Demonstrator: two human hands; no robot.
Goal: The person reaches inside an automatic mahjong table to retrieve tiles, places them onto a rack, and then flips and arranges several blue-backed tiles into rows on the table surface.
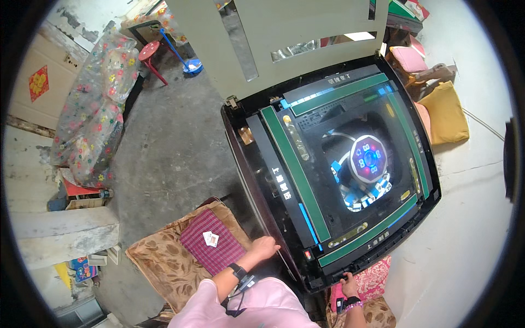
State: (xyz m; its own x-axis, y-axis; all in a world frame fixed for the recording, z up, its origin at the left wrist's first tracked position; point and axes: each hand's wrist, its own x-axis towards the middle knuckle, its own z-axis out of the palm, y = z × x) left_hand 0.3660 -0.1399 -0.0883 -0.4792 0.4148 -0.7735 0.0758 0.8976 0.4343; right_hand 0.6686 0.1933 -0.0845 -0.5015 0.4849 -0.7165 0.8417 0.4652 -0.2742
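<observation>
An automatic mahjong table stands before me with its inner deck uncovered. A ring of blue and white mahjong tiles lies in its round well, around a central dial lit blue and red. Beyond it rises a large beige panel with slot openings. At the table's near left side, my left hand has its fingers curled against the outer edge. My right hand is closed on the near rim, close to the front corner. The undersides of both hands' grips are hidden.
Left of me stands a seat with a brown leaf-patterned cover and a purple checked cushion bearing playing cards. A red stool and blue dustpan are farther back. Yellow cushion and white wall flank the right.
</observation>
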